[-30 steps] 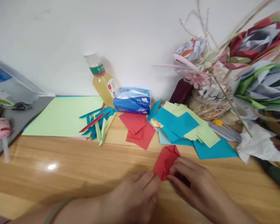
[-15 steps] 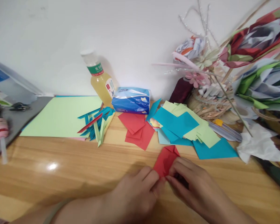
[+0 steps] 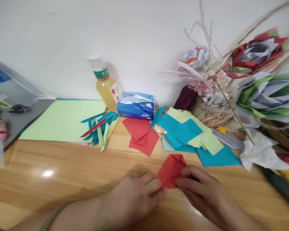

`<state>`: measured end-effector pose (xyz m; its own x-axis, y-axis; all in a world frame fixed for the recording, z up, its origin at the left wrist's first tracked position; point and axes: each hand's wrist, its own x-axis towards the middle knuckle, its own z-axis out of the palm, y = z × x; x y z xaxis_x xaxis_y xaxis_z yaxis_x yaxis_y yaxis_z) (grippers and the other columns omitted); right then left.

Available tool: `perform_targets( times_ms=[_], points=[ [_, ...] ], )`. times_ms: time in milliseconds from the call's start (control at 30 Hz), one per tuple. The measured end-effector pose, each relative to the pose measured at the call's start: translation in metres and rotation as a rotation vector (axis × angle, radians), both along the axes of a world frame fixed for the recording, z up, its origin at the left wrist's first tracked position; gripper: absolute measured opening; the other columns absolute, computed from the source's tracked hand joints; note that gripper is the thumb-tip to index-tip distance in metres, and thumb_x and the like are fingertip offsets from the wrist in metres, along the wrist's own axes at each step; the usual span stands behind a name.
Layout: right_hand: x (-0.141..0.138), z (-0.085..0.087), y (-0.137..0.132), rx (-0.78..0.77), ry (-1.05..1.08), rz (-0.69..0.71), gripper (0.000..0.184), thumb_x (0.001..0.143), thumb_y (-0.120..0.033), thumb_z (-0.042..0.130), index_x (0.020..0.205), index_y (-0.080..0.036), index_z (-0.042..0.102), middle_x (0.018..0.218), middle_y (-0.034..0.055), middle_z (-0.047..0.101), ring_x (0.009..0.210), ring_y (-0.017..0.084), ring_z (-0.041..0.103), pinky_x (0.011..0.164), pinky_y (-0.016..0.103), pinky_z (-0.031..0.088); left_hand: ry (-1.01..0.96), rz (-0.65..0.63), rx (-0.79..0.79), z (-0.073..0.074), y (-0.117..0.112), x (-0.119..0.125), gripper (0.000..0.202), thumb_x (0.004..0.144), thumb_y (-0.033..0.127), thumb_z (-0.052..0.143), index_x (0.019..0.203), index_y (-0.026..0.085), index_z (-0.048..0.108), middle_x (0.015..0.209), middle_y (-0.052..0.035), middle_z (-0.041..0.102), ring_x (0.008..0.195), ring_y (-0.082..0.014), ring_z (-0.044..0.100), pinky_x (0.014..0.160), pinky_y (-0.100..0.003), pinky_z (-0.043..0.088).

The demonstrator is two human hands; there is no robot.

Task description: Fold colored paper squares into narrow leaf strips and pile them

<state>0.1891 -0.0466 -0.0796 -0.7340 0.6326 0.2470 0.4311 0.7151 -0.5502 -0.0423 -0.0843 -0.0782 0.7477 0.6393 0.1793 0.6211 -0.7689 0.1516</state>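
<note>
A small piece of red paper [image 3: 171, 171], with a fold along its top edge and a creased corner, is between my two hands just above the wooden table [image 3: 69, 179]. My left hand [image 3: 142, 194] pinches its lower left edge, fingers curled in. On its right edge my right hand [image 3: 199, 186] has thumb and fingers closed. Behind the hands lie loose red paper pieces [image 3: 144, 141]. To their right is a pile of blue paper [image 3: 183, 126] and light green paper [image 3: 210, 141] pieces.
Folded paper strips [image 3: 98, 128] lie beside light green sheets [image 3: 62, 122] at the left. A drink bottle [image 3: 106, 85] and a tissue pack [image 3: 136, 106] stand by the wall. Paper flowers [image 3: 255, 57] in a basket [image 3: 207, 114] and a crumpled tissue [image 3: 260, 150] are at the right.
The red paper looks wider and more opened out, with more of its surface showing. My right hand has shifted slightly right and down along it. The view has shifted a little.
</note>
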Motion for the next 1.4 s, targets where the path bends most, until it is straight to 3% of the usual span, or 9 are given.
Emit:
perform_targets(
  times_ms=[67,167,333,433,567,767,900,1100,1400],
  points=[
    [-0.001,0.005,-0.003,0.157,-0.044,0.047,0.023,0.086,-0.01,0.046,0.101,-0.021,0.059,0.087,0.0048,0.06,0.076,0.016,0.056,0.063,0.028,0.047,-0.037,0.014,0.084,-0.003,0.006,-0.003,0.012,0.094,0.02,0.045,0.091,0.019,0.057,0.089,0.0001,0.059,0.088,-0.0163,0.054,0.075,-0.029,0.045],
    [-0.013,0.016,-0.014,0.244,-0.104,0.089,0.025,0.087,-0.014,0.043,0.102,-0.02,0.062,0.084,0.0047,0.064,0.078,0.019,0.06,0.069,0.032,0.05,-0.041,0.053,0.176,-0.003,0.013,-0.004,0.01,0.092,0.02,0.049,0.093,0.018,0.058,0.091,-0.0026,0.058,0.098,-0.02,0.052,0.089,-0.036,0.041],
    [-0.03,0.026,-0.026,0.201,-0.086,0.071,0.029,0.094,-0.029,0.036,0.097,-0.02,0.064,0.085,0.0046,0.067,0.078,0.018,0.063,0.066,0.03,0.052,-0.061,0.149,0.017,0.005,0.011,0.002,0.009,0.088,0.023,0.051,0.088,0.016,0.057,0.084,-0.0013,0.057,0.081,-0.017,0.053,0.072,-0.03,0.045],
    [-0.025,0.023,-0.02,0.175,-0.001,-0.095,0.026,0.093,-0.02,0.037,0.089,-0.02,0.063,0.08,0.0038,0.066,0.068,0.014,0.062,0.059,0.025,0.051,-0.074,0.167,0.075,0.004,0.008,0.004,0.017,0.087,0.034,0.054,0.089,0.018,0.058,0.079,0.0001,0.056,0.076,-0.017,0.052,0.065,-0.029,0.044],
    [-0.02,0.015,-0.012,0.258,-0.077,-0.314,0.022,0.092,-0.024,0.04,0.092,-0.018,0.061,0.084,0.0072,0.064,0.075,0.02,0.063,0.06,0.033,0.052,-0.093,0.161,0.152,-0.002,0.008,0.005,0.016,0.089,0.033,0.054,0.091,0.018,0.057,0.077,0.002,0.055,0.074,-0.0156,0.05,0.063,-0.027,0.041],
    [-0.023,0.005,-0.015,0.231,-0.079,-0.287,0.019,0.092,-0.021,0.041,0.095,-0.018,0.06,0.086,0.0065,0.064,0.076,0.019,0.062,0.063,0.032,0.052,-0.105,0.138,0.167,-0.002,0.008,0.006,0.015,0.09,0.031,0.053,0.084,0.018,0.057,0.074,0.0014,0.056,0.072,-0.0154,0.049,0.061,-0.027,0.038],
    [-0.021,0.002,-0.016,0.32,-0.031,-0.212,0.021,0.091,-0.014,0.04,0.098,-0.017,0.059,0.085,0.0069,0.065,0.072,0.017,0.061,0.061,0.03,0.051,-0.096,0.152,0.206,-0.002,0.008,0.006,0.019,0.09,0.034,0.053,0.082,0.018,0.058,0.073,0.001,0.055,0.071,-0.0151,0.049,0.059,-0.027,0.038],
    [-0.019,0.008,-0.013,0.426,-0.036,-0.071,0.025,0.093,-0.013,0.035,0.098,-0.012,0.06,0.081,0.0085,0.066,0.07,0.017,0.06,0.059,0.029,0.051,-0.091,0.173,0.219,-0.001,0.009,0.006,0.02,0.091,0.035,0.051,0.083,0.018,0.059,0.073,0.0018,0.055,0.071,-0.0144,0.05,0.06,-0.027,0.039],
    [-0.018,0.012,-0.012,0.433,-0.054,0.042,0.034,0.096,-0.014,0.025,0.101,-0.009,0.059,0.081,0.0094,0.065,0.072,0.018,0.06,0.061,0.029,0.053,-0.078,0.163,0.208,-0.006,0.009,0.004,0.013,0.092,0.03,0.049,0.087,0.02,0.056,0.075,0.0024,0.055,0.073,-0.0145,0.051,0.062,-0.026,0.039]
  ],
)
